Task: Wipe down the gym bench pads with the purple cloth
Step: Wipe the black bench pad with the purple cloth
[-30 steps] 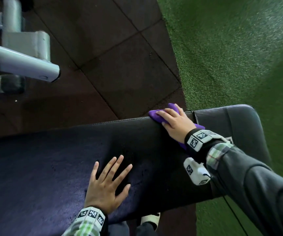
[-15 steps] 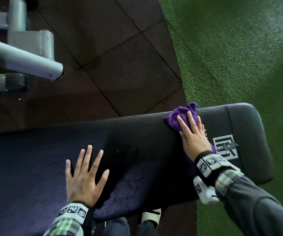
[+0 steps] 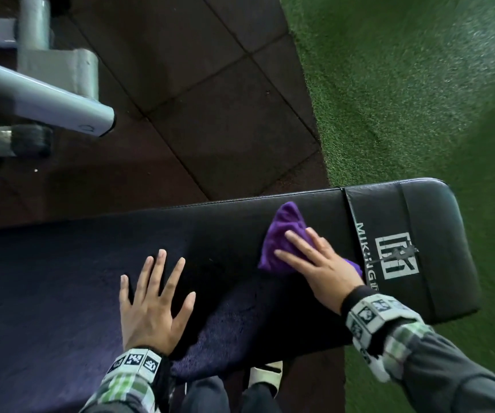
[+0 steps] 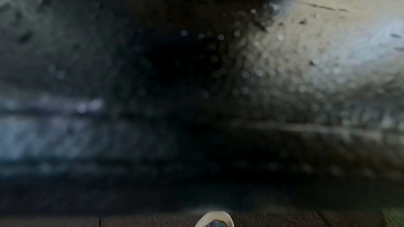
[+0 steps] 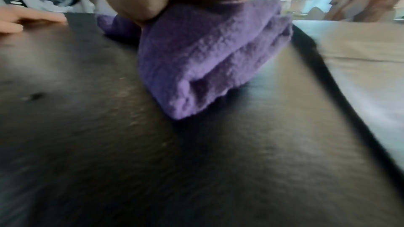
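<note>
A black padded gym bench (image 3: 225, 234) runs across the head view, with a white logo near its right end. The bunched purple cloth (image 3: 282, 234) lies on the pad left of the logo. My right hand (image 3: 314, 263) lies flat on the cloth with straight fingers and presses it onto the pad. In the right wrist view the folded cloth (image 5: 207, 61) sits under the palm on the pad (image 5: 196, 161). My left hand (image 3: 154, 305) rests flat on the pad with fingers spread, holding nothing. The left wrist view is dark and blurred, showing only the pad's grain (image 4: 284, 58).
Dark rubber floor tiles (image 3: 210, 114) lie beyond the bench, and green turf (image 3: 404, 99) lies to the right. A grey metal machine frame (image 3: 40, 99) stands at the upper left. My legs and a white shoe (image 3: 265, 377) show below the bench's near edge.
My right hand has slid the cloth from the pad's far edge toward me onto the middle of the pad. My left hand stays flat and shifted slightly on the pad.
</note>
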Motion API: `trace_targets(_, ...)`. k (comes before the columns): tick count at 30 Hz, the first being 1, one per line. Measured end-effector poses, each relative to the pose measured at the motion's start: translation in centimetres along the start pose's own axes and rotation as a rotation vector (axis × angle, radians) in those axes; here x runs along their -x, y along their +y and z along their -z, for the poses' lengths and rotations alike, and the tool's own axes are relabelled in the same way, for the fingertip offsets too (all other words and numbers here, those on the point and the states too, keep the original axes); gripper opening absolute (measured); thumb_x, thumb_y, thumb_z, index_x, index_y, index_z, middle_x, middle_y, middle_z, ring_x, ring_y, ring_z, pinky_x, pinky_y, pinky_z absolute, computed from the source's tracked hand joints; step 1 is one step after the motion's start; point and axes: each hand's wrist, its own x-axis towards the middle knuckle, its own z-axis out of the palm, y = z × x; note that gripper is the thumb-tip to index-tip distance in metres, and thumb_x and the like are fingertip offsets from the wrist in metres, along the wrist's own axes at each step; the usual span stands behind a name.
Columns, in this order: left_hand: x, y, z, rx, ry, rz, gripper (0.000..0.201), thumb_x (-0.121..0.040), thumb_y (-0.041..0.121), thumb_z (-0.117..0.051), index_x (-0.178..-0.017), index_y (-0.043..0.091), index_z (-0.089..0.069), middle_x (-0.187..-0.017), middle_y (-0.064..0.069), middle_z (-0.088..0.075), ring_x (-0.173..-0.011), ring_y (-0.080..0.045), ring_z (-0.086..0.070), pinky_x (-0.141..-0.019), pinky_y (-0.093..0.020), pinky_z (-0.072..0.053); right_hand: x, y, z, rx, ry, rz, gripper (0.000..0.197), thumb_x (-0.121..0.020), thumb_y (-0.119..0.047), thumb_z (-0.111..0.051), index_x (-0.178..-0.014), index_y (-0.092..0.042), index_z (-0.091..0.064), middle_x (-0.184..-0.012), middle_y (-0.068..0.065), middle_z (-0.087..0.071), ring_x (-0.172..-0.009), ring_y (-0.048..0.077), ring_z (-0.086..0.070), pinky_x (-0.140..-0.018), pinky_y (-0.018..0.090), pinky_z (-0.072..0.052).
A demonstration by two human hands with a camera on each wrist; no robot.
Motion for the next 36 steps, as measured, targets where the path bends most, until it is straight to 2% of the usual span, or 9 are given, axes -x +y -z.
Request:
trace_targets(4,0.0,0.0,0.1,0.007,0.002,-0.002,0.067,-0.095,0.067,-0.017,-0.15,0.032,-0.036,-0.162,-0.002,-0.024,-0.148,-0.023,-0.022,-0.12,-0.048,0.003,-2.4,2.9,1.3,-0.171,0.12,-0.342,0.079,-0.087,-0.007,-0.045,-0.143,-0.048,-0.007,-0.155,-0.006,-0.006,-0.141,0.04,-0.009,-0.113,0.05,-0.022)
trace_targets(7,-0.1,0.0,0.1,0.003,0.002,-0.004,0.067,-0.096,0.067,-0.016,-0.15,0.032,-0.037,-0.162,-0.002,-0.024,-0.148,-0.023,-0.022,-0.12,-0.048,0.003,-6.0,1.2,2.5,-0.181,0.147,-0.429,0.067,-0.093,-0.013,-0.044,-0.145,-0.041,-0.014,-0.157,-0.003,-0.004,-0.141,0.041,-0.003,-0.113,0.049,-0.012)
trace_targets(12,-0.1,-0.1,-0.1,-0.006,-0.002,-0.002,0.067,-0.096,0.067,-0.017,-0.15,0.032,-0.036,-0.163,0.0,-0.02,-0.149,-0.021,-0.019,-0.12,-0.049,0.002,-6.9,-3.2,2.1,-0.074,0.101,-0.109,0.066,-0.077,-0.014,-0.039,-0.139,-0.035,-0.033,-0.15,0.004,-0.032,-0.132,0.048,-0.029,-0.102,0.059,-0.029)
trace_targets(17,0.0,-0.1,-0.2,-0.006,0.01,-0.013,0.068,-0.096,0.066,-0.017,-0.149,0.03,-0.038,-0.163,-0.001,-0.022,-0.148,-0.023,-0.022,-0.12,-0.049,0.002,-1.3,-1.9,0.4,0.027,0.007,0.083,0.072,-0.072,-0.017,-0.034,-0.141,-0.039,-0.031,-0.152,-0.003,-0.026,-0.136,0.038,-0.027,-0.106,0.05,-0.027)
trace_targets(23,-0.1,-0.2,-0.1,0.0,0.011,-0.021,0.067,-0.096,0.066,-0.017,-0.15,0.031,-0.036,-0.163,-0.001,-0.022,-0.148,-0.024,-0.023,-0.119,-0.051,0.001,-1.5,2.8,0.6,-0.167,0.09,-0.344,0.079,-0.085,-0.008,-0.039,-0.143,-0.049,-0.006,-0.155,-0.01,-0.004,-0.142,0.037,-0.007,-0.112,0.05,-0.023)
trace_targets(26,-0.1,-0.2,-0.1,0.004,0.011,-0.019,0.067,-0.096,0.066,-0.016,-0.15,0.032,-0.035,-0.163,-0.001,-0.023,-0.148,-0.023,-0.023,-0.119,-0.05,0.001,-4.9,1.5,1.9,-0.196,0.14,-0.447,0.067,-0.091,-0.011,-0.042,-0.145,-0.041,-0.015,-0.157,-0.006,-0.006,-0.141,0.041,-0.002,-0.115,0.049,-0.014)
trace_targets(31,-0.1,-0.3,-0.2,-0.002,0.011,-0.018,0.066,-0.096,0.066,-0.017,-0.15,0.032,-0.034,-0.162,-0.002,-0.023,-0.148,-0.023,-0.023,-0.12,-0.049,0.002,-6.6,-3.0,2.0,-0.097,0.117,-0.174,0.067,-0.076,-0.012,-0.038,-0.139,-0.033,-0.037,-0.149,0.003,-0.033,-0.131,0.05,-0.029,-0.104,0.058,-0.032)
trace_targets(34,-0.1,-0.3,-0.3,-0.005,0.014,-0.023,0.067,-0.096,0.066,-0.017,-0.15,0.031,-0.035,-0.163,-0.001,-0.022,-0.148,-0.023,-0.022,-0.12,-0.05,0.001,-4.1,-3.5,0.8,-0.014,0.071,0.037,0.078,-0.069,-0.007,-0.051,-0.14,-0.036,-0.034,-0.15,-0.001,-0.031,-0.133,0.045,-0.03,-0.103,0.053,-0.03)
trace_targets(36,0.0,-0.3,-0.3,-0.002,0.021,-0.026,0.067,-0.096,0.066,-0.018,-0.15,0.031,-0.036,-0.163,-0.001,-0.022,-0.148,-0.023,-0.022,-0.12,-0.051,0.0,-1.9,-2.3,0.5,0.007,0.024,0.073,0.077,-0.07,-0.011,-0.038,-0.141,-0.039,-0.028,-0.152,-0.004,-0.025,-0.136,0.041,-0.027,-0.105,0.052,-0.031)
